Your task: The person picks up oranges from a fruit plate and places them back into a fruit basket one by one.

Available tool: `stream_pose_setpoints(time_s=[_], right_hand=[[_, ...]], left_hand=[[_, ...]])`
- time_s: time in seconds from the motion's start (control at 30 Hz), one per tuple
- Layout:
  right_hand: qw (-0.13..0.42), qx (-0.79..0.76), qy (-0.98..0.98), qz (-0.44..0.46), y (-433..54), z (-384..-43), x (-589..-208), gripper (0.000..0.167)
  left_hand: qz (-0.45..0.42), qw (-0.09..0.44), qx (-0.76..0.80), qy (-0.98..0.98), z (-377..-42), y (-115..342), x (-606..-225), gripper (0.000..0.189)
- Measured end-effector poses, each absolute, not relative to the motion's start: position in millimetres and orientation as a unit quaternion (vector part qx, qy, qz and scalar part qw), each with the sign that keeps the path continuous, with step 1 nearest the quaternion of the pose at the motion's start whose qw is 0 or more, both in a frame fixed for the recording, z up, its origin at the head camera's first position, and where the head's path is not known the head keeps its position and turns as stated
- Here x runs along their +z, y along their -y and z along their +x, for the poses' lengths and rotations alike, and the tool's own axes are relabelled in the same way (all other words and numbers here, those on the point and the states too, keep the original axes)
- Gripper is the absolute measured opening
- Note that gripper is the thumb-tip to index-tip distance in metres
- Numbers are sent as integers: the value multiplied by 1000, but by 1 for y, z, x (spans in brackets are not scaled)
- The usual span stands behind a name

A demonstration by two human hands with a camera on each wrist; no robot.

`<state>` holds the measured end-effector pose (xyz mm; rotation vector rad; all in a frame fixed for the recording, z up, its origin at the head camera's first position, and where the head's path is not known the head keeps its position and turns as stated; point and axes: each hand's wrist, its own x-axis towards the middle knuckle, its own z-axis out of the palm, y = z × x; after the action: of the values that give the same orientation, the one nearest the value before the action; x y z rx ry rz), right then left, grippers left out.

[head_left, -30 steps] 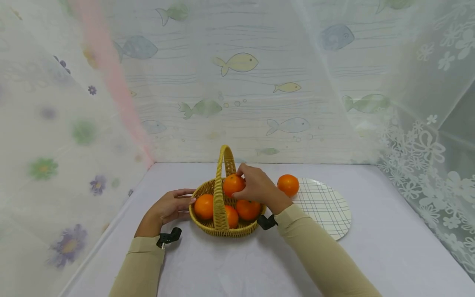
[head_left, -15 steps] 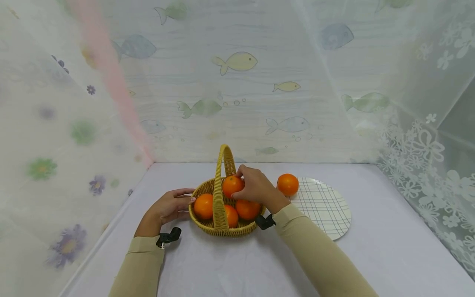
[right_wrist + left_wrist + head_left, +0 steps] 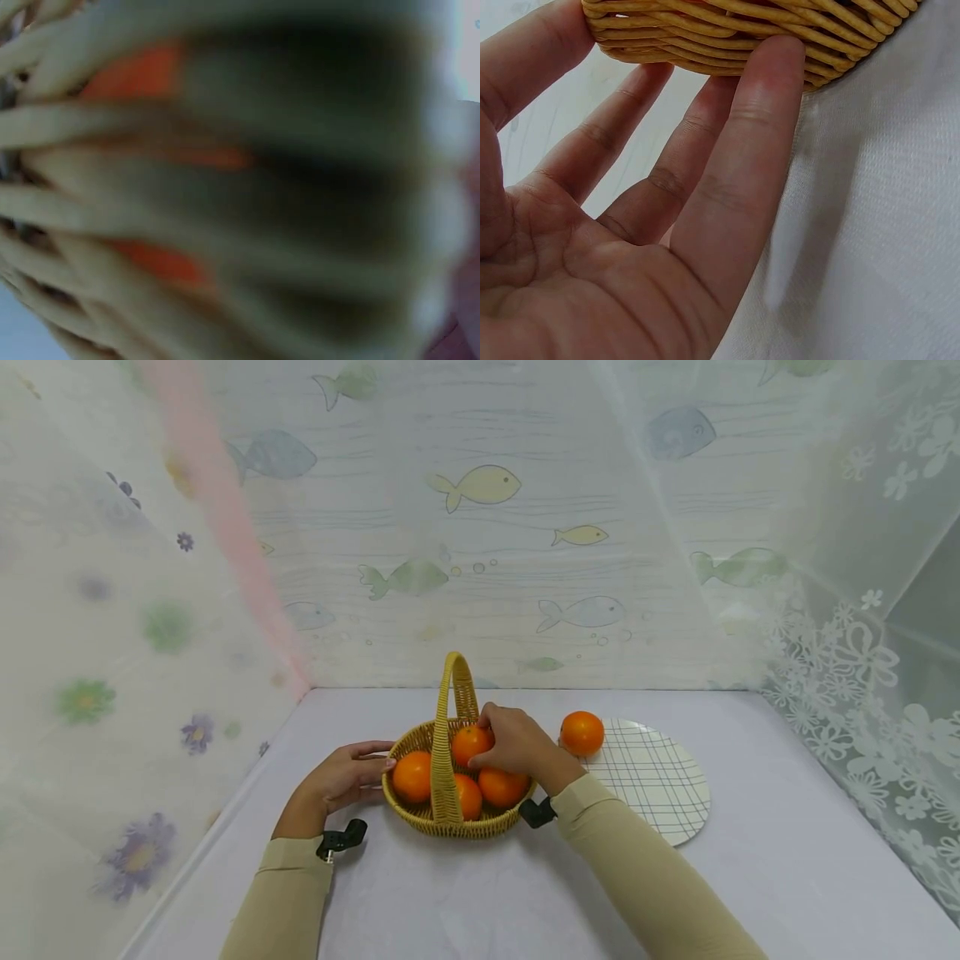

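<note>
A yellow woven basket [image 3: 465, 832] with a tall arched handle stands on the table and has several oranges in it. My right hand [image 3: 521, 745] reaches over its right side and pinches an orange [image 3: 468, 744] between thumb and fingers, low in the back of the basket. Other oranges, such as the left one [image 3: 412, 777], lie around the handle. My left hand [image 3: 351, 777] touches the basket's left side with nearly straight fingers [image 3: 769, 112]. Blurred wicker [image 3: 90, 187] fills most of the right wrist view, with orange showing through its gaps.
Right of the basket lies a white plate [image 3: 660, 785] with a blue grid pattern. One more orange [image 3: 582, 733] sits at its left edge. A white cloth [image 3: 420, 902] covers the table, and a fish-print curtain [image 3: 480, 568] hangs behind.
My right hand has lowered slightly with the orange, deeper into the basket. The left hand, basket and plate have stayed put.
</note>
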<state>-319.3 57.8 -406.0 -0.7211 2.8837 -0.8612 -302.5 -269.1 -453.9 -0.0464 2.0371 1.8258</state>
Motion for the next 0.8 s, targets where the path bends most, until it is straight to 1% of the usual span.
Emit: stream_pose_setpoints(time_s=[0.33,0.57,0.67,0.8], right_hand=[[24,-265,-935,-233,-57,-318,-409,54],[23,-256,-937,-236,-61,-317,-404,49],[12,-257,-937,-236,-64,-317,-401,46],[-27,-249,-939,-235,-70,-316,-399,41]], left_hand=[[-25,202,654,-728,-304,269,-455,66],[-21,200,650,-733,-304,270,-456,68],[-21,201,652,-731,-305,270,-456,67],[-25,201,655,-728,-304,270,-455,67]])
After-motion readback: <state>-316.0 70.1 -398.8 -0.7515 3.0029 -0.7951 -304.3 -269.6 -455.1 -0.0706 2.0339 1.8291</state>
